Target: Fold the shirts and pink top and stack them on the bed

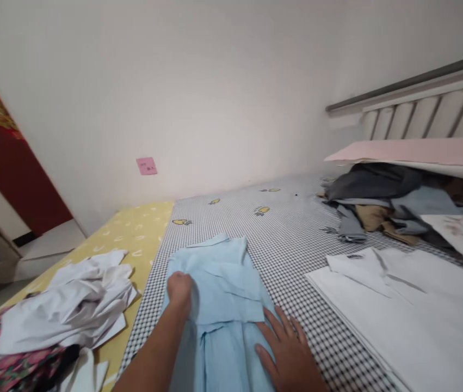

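A light blue shirt [218,283] lies partly folded on a bed with a black-and-white checked sheet [288,239]. My left hand [180,288] is curled into a fist on the shirt's left edge, fingers pressed into the cloth. My right hand [286,348] lies flat with fingers spread on the shirt's lower right part, beside a folded-over sleeve.
A crumpled white garment [72,299] rests on a yellow sheet [133,234] to the left, above a floral cloth [6,359]. A flat white shirt [411,294] lies at right. Dark and grey clothes [382,201] pile near the headboard [419,109]. A wall borders the far side.
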### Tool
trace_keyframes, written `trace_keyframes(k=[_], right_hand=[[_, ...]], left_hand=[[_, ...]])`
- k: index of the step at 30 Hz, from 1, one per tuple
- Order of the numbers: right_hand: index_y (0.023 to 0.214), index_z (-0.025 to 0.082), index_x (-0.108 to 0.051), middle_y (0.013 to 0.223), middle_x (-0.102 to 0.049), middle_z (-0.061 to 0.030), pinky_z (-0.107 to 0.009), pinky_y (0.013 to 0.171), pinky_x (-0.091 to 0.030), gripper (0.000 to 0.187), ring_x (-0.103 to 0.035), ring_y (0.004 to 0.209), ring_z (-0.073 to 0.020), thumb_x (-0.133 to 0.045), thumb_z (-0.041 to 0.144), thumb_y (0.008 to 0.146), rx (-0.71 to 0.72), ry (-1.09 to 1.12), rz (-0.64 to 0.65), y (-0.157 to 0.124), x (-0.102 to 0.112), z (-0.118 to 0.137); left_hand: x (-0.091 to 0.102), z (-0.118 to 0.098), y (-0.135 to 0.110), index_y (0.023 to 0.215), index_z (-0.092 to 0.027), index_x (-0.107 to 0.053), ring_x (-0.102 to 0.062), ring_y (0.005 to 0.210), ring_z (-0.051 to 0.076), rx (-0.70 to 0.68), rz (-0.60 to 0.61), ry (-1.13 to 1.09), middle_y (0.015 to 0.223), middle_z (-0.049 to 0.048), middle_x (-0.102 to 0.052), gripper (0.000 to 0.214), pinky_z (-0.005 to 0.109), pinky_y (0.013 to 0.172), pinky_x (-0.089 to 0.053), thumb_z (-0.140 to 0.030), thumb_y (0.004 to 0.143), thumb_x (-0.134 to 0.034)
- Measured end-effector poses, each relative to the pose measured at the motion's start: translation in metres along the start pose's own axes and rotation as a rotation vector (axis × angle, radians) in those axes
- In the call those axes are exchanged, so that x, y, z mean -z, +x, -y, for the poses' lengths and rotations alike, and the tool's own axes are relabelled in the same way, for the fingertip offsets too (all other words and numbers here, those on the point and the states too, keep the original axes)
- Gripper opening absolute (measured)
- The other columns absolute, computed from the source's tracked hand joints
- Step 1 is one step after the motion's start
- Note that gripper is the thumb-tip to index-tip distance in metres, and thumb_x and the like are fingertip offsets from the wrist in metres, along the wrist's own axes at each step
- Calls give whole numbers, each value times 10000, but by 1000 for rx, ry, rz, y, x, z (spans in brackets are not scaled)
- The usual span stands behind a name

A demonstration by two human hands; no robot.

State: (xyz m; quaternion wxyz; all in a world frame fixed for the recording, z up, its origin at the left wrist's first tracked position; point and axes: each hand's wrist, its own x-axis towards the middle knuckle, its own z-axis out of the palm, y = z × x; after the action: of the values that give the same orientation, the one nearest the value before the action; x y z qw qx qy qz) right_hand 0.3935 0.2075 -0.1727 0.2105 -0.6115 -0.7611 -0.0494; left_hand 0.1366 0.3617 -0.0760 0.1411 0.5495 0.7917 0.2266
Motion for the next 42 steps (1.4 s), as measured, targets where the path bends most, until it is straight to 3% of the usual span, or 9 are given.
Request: trace_keyframes(k=[4,7,10,13,20,27,32,36,42], right_hand=[[1357,364,-619,1531,-506,-5,-646,1099,-405,417,-434,1422,-358,-447,491,999,-27,25,9,-1,5,4],[1349,362,-624,1522,-516,-2,-635,1091,-416,415,-451,1407,-367,-471,496,987,-21,23,-4,-2,4,4],[1348,371,-619,1535,-501,9,-621,1104,-404,404,-435,1419,-361,-479,486,987,-19,28,-22,-4,5,4],[1398,391,-565,1566,-456,26,-626,1123,-372,424,-392,1448,-354,-481,464,989,-31,47,0,-5,8,4],[1485,408,-456,1573,-450,25,-614,1152,-307,494,-356,1469,-337,-476,430,992,-67,84,57,-1,15,7],[1431,303,-554,1546,-493,-50,-611,1188,-191,462,-317,1477,-356,-501,350,974,-142,180,49,3,26,16],[1402,281,-575,1525,-511,-84,-602,1170,-261,491,-369,1453,-332,-565,380,921,-196,363,83,7,49,9],[1439,226,-526,1465,-552,-113,-421,1113,-400,480,-498,1345,-210,-360,323,1000,-204,389,19,-52,77,16],[1211,396,-709,1496,-551,-37,-681,1144,-235,352,-401,1416,-389,-653,484,874,107,401,345,-208,88,81]], left_hand=[[18,15,0,906,-130,-648,-692,783,259,57,-49,100,851,120,-719,340,373,690,-526,-440,939,-510],[20,4,-20,1188,-69,-622,-599,1220,408,-57,-160,201,1312,290,-620,452,552,973,-477,-426,943,-491],[6,-19,-50,1429,-235,-512,-244,1528,330,-613,-312,351,1633,139,-341,464,632,1223,-113,-235,989,-366],[-22,-32,-68,1456,-395,-485,-211,1544,286,-1075,-99,438,1626,7,-370,465,637,1241,23,-303,1009,-395],[-59,-33,-56,1563,-343,-270,-161,1545,362,-656,176,522,1669,30,-205,572,760,1163,-158,-482,1014,-347],[15,-24,-104,1515,-285,-409,-79,1557,363,-704,183,467,1700,127,-48,595,680,1185,-218,-267,940,-563],[61,16,-202,1136,-214,-710,-402,1456,332,-978,35,262,1556,160,-464,314,653,1178,-274,-141,953,-465],[64,66,-291,1126,-262,-719,-702,1077,229,-959,164,-173,1175,87,-753,304,457,998,-531,-238,974,-457],[27,119,-378,992,-206,-740,-745,691,204,-252,120,-689,831,64,-794,463,299,670,-612,-565,931,-455]])
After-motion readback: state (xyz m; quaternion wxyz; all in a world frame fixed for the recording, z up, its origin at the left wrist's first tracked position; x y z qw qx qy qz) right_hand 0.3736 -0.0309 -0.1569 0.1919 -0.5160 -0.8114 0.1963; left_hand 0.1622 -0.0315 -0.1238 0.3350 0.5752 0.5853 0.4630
